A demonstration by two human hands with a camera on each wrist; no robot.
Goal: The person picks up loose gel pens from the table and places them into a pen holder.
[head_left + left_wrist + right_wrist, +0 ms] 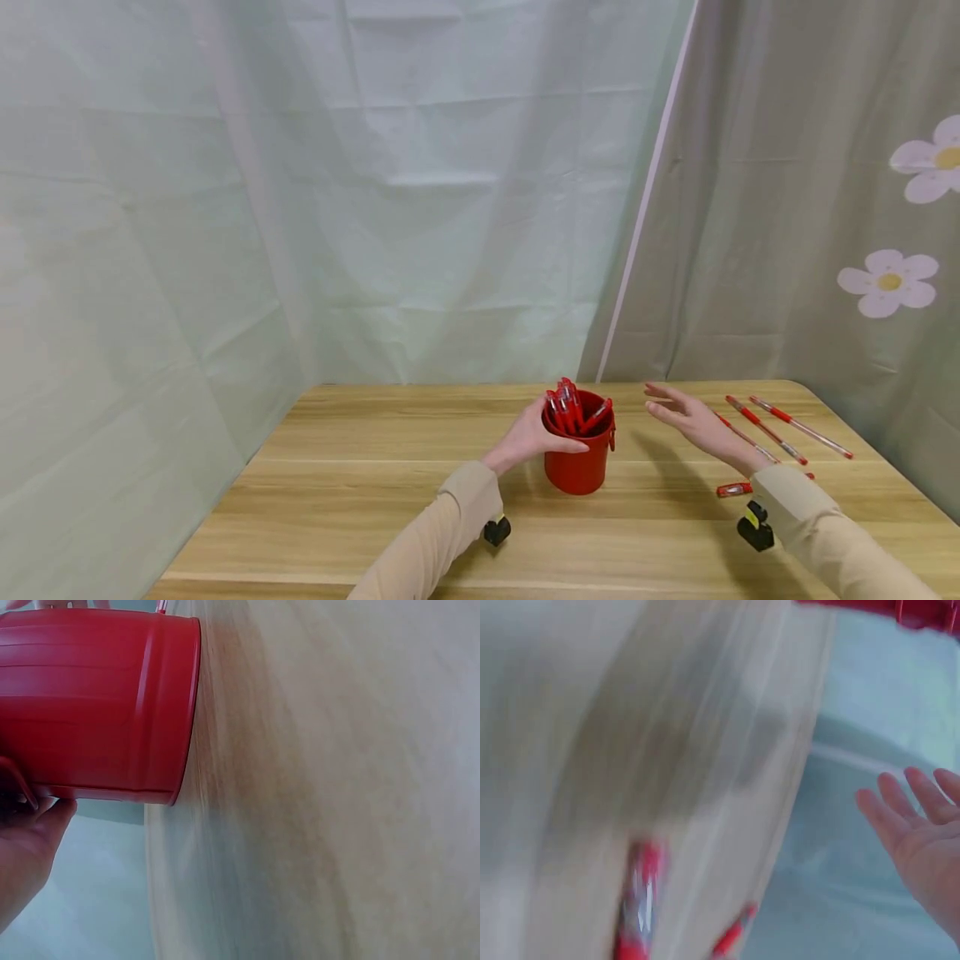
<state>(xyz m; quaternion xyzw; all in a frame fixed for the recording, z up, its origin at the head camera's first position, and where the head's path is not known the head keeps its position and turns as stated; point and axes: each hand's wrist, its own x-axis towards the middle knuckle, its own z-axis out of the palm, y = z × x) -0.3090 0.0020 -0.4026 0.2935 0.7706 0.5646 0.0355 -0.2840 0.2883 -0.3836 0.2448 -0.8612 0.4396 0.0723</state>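
A red metal bucket (576, 462) stands on the wooden table with several red pens (567, 408) leaning inside it. My left hand (528, 437) grips the bucket near its rim, thumb across the near side. In the left wrist view the bucket (90, 705) fills the upper left, with part of the hand (26, 859) against its wall. To the right of the bucket, my right hand (697, 425) hovers over the table, fingers extended and holding nothing. The right wrist view shows that palm (930, 851) with its fingers spread.
Several red pens lie on the table at the right: a clear-barrelled one (802, 427), a red one (767, 429) beside it, and a nearer one (733, 489) partly hidden by the right sleeve. A pale curtain (465, 250) hangs behind the wooden table (390, 483).
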